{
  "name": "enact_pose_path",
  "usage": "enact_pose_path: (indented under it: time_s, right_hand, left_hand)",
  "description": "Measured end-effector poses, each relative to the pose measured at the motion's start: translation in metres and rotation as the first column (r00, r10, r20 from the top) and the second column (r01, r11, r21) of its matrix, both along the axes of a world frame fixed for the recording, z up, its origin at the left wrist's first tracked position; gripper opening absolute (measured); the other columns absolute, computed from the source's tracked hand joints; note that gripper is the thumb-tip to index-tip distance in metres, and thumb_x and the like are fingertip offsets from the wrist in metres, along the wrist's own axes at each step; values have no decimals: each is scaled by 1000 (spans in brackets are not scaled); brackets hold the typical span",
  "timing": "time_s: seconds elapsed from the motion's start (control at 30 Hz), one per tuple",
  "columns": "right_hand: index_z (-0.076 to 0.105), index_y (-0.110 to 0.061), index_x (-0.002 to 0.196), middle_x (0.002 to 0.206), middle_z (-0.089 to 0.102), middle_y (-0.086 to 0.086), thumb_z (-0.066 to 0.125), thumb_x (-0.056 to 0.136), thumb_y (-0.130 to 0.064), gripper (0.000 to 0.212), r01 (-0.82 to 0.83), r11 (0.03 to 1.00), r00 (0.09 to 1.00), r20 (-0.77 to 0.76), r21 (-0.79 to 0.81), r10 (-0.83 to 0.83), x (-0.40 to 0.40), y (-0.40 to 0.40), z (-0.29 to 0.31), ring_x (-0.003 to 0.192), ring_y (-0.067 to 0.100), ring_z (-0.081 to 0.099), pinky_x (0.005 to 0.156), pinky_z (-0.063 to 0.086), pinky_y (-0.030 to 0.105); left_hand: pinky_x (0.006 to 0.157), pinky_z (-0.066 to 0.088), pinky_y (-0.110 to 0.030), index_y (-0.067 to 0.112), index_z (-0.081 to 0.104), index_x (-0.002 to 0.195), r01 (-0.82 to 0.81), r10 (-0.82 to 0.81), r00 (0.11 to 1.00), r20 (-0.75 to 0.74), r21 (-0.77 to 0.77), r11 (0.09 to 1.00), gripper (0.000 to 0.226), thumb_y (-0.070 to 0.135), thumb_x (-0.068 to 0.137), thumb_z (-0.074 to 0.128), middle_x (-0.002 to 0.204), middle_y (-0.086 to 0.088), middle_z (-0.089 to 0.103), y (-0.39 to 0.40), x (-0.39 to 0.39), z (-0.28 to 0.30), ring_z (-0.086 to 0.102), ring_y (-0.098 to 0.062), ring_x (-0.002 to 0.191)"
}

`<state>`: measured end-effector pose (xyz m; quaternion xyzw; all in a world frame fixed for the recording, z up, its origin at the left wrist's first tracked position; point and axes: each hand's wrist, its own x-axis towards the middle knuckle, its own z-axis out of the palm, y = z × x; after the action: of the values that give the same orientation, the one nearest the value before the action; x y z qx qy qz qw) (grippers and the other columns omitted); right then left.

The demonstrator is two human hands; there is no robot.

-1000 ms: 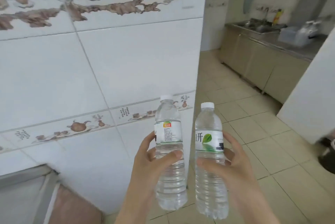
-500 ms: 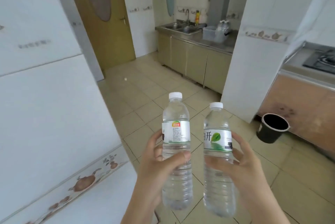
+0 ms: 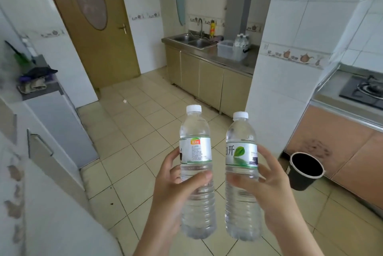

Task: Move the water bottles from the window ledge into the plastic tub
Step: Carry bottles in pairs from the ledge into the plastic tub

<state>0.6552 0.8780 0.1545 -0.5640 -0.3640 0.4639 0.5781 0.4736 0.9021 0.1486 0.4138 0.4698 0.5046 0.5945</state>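
Observation:
My left hand (image 3: 173, 189) grips a clear water bottle with a white cap and an orange-marked label (image 3: 195, 152), held upright in front of me. Beside it, my right hand (image 3: 273, 191) holds a second clear bottle with a green leaf label (image 3: 241, 153), also upright. The two bottles stand side by side, a little apart. Far ahead, a clear plastic tub (image 3: 228, 49) sits on the steel counter right of the sink, with a few bottles (image 3: 241, 41) standing at its right end. The window ledge is out of view.
A tiled floor (image 3: 132, 141) stretches to the sink counter (image 3: 209, 62). A white tiled pillar (image 3: 284, 69) stands at right, with a black bin (image 3: 305, 170) at its foot and a gas hob (image 3: 362, 89) beyond. A wooden door (image 3: 91, 25) is at the back; cabinets (image 3: 51, 123) line the left.
The view has swung from the tiled wall round to the kitchen, and the sink counter with the tub has come into view ahead. Both hands keep their bottles in the same pose.

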Motion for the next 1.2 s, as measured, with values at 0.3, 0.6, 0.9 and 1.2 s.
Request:
enact_pose_path:
  time_s: [0.3,0.6,0.9,1.2]
  right_hand:
    - [56,-39,117,96,73,-1,90,50,1,85,-68,998,998,14,-2,68,72,132,14,79,20,70,64,57,40]
    - [56,-38,118,97,71,1,91,44,-6,89,-96,995,995,-3,16,96,113,278,7,71,12,71,53,53,25]
    - [61,-45,100,94,73,0,91,47,0,76,-83,996,995,54,28,81,147,459,12,72,13,71,54,53,25]
    - [63,-54,83,88,74,-3,87,54,5,70,-48,999,996,79,26,46,208,603,16,71,14,71,58,53,29]
  left_hand:
    - [70,55,-36,32,57,122,-88,88,996,2,1,996,82,18,47,86,91,-8,78,121,68,12,75,-25,83]
    - [67,54,-33,33,58,121,-79,79,996,-44,-2,997,85,21,42,88,90,-8,78,266,108,1,75,-24,82]
    - [69,54,-32,37,55,123,-39,38,998,-54,-17,999,89,31,40,85,94,-3,78,457,145,-1,75,-20,84]
    - [71,53,-31,41,58,116,17,-18,996,-82,-11,1000,81,28,41,85,95,-3,78,608,202,2,75,-20,85]
